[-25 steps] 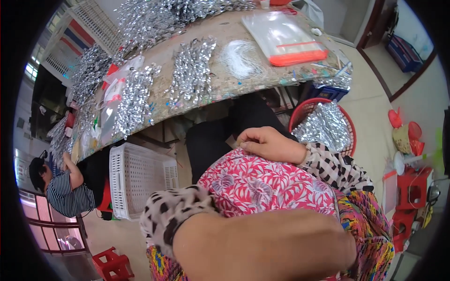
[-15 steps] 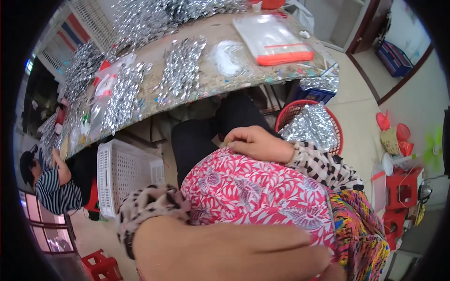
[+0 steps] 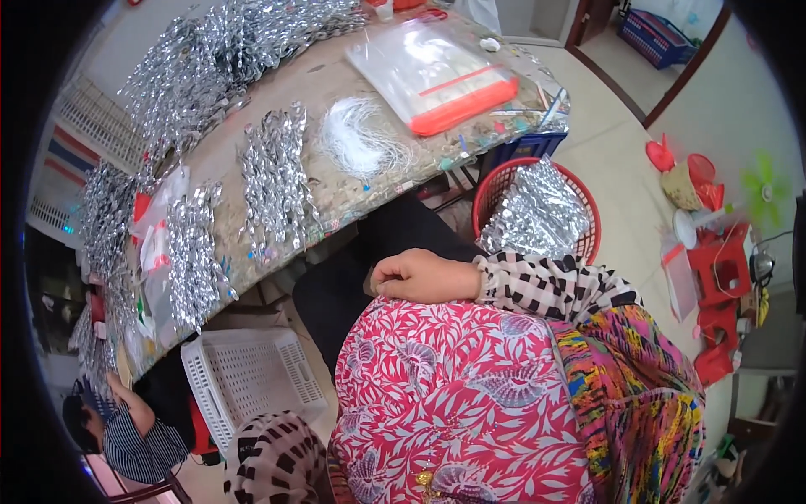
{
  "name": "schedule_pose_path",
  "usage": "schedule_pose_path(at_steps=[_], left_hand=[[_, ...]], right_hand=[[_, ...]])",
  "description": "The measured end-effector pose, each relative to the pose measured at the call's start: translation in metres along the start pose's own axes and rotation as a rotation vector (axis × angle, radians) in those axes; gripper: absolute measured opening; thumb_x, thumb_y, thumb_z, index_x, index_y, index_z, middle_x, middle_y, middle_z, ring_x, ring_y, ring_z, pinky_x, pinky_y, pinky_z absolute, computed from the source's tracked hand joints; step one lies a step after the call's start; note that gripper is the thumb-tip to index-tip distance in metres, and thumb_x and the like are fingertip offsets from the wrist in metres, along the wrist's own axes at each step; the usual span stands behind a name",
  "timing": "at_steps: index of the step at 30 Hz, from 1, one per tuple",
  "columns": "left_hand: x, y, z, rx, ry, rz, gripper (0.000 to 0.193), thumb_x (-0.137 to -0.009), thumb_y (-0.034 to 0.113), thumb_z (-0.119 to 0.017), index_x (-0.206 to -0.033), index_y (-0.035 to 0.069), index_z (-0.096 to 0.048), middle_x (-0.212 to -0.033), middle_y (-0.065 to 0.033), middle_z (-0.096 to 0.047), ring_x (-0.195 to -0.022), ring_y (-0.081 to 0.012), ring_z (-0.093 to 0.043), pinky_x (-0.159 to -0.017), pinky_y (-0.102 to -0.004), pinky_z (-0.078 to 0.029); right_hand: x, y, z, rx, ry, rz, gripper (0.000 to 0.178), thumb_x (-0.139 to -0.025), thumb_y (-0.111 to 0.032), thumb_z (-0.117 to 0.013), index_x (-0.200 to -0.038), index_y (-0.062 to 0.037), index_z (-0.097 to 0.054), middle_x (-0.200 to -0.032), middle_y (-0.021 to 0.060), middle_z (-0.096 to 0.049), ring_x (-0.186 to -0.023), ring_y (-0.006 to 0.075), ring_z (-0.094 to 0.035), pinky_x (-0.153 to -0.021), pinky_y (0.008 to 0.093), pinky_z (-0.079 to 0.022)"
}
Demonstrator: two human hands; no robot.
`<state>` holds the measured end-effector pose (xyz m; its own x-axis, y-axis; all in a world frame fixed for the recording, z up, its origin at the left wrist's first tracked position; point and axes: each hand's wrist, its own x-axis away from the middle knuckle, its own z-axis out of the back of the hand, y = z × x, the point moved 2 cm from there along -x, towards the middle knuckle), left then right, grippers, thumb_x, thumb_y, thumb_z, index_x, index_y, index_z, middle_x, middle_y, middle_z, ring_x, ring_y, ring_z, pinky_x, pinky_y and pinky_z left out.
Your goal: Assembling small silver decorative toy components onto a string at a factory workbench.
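Observation:
My right hand rests on my lap, at the top edge of a pink and white patterned apron, against dark trousers. Its fingers curl inward, and nothing shows in them. Of my left arm only a black-and-white checked sleeve is in view at the bottom; the hand is out of the picture. On the table in front of me lie a bundle of white threads, a stack of clear plastic bags with an orange edge, and bunches of twisted silver tinsel strips.
A large silver tinsel heap covers the table's far side. Right of my knees, a red basket holds silver material. White plastic crates stand at left, near a seated person in stripes. Red stools stand by the right wall.
My left hand has dropped out of the lower edge of view; only its sleeve remains. The view has turned, shifting the table leftward. My right hand stays on my lap.

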<state>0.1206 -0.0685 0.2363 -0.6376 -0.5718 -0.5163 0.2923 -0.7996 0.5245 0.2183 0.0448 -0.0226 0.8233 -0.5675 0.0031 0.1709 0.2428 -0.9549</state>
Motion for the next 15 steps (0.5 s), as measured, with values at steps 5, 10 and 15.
schedule_pose_path(at_steps=[5,10,15], left_hand=[[0.006,-0.026,0.022,-0.022,0.038,0.002,0.024,-0.079,0.018,-0.069,-0.102,0.011,-0.065,-0.098,-0.0093,-0.065,-0.077,-0.0211,-0.064,-0.066,-0.0287,-0.053],[0.018,-0.053,0.031,-0.028,0.072,0.029,0.025,-0.08,0.016,-0.068,-0.104,0.01,-0.063,-0.099,-0.0097,-0.064,-0.078,-0.0207,-0.064,-0.066,-0.0284,-0.052],[0.029,-0.074,0.031,-0.042,0.118,0.058,0.027,-0.081,0.015,-0.066,-0.106,0.009,-0.061,-0.099,-0.0101,-0.064,-0.078,-0.0204,-0.063,-0.067,-0.0282,-0.052]], right_hand=[[-0.016,0.002,0.003,0.013,0.004,-0.03,0.02,-0.085,-0.019,-0.058,-0.095,-0.0031,-0.065,-0.081,0.0095,-0.067,-0.075,0.0188,-0.064,-0.07,0.0313,-0.049],[-0.026,0.006,0.003,0.003,0.015,-0.067,0.019,-0.085,-0.019,-0.057,-0.094,-0.0027,-0.064,-0.082,0.009,-0.067,-0.076,0.0183,-0.064,-0.07,0.0313,-0.049],[-0.03,0.01,0.007,0.009,0.02,-0.081,0.02,-0.086,-0.019,-0.057,-0.094,-0.0028,-0.064,-0.083,0.0089,-0.068,-0.077,0.0183,-0.065,-0.07,0.0317,-0.049]])
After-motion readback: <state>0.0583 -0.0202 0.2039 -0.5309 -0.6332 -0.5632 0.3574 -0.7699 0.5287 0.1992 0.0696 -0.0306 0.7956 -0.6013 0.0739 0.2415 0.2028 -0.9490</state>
